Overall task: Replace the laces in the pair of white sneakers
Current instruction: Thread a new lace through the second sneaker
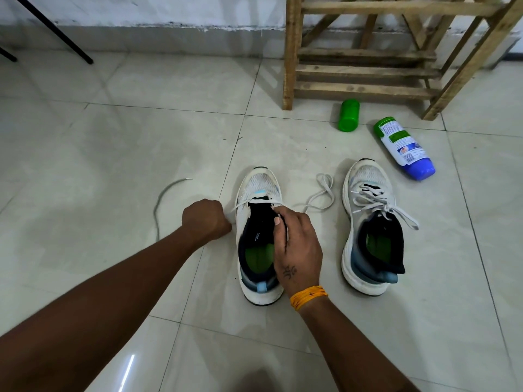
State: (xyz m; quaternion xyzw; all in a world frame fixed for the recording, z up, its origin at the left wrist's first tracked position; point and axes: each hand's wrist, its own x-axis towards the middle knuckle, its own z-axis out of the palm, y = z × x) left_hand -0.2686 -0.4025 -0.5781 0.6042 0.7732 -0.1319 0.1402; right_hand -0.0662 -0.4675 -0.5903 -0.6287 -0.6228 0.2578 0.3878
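Two white sneakers stand on the tiled floor, toes away from me. The left sneaker (259, 190) has a white lace (322, 193) threaded only through its front eyelets, and the lace's free end loops on the floor to its right. My left hand (206, 219) is a fist beside the shoe's left side, pulling the lace's other end taut. My right hand (297, 241) rests on the shoe's tongue and right edge, pinching the lace there. The right sneaker (368, 230) is fully laced and loosely tied. A grey-green lace (158, 205) lies curved on the floor at the left.
A small green bottle (348, 115) and a white, green and blue bottle (403, 148) lie on the floor beyond the right sneaker. A wooden rack (365, 52) stands against the wall behind them. Black metal legs (56, 32) slant down at the far left.
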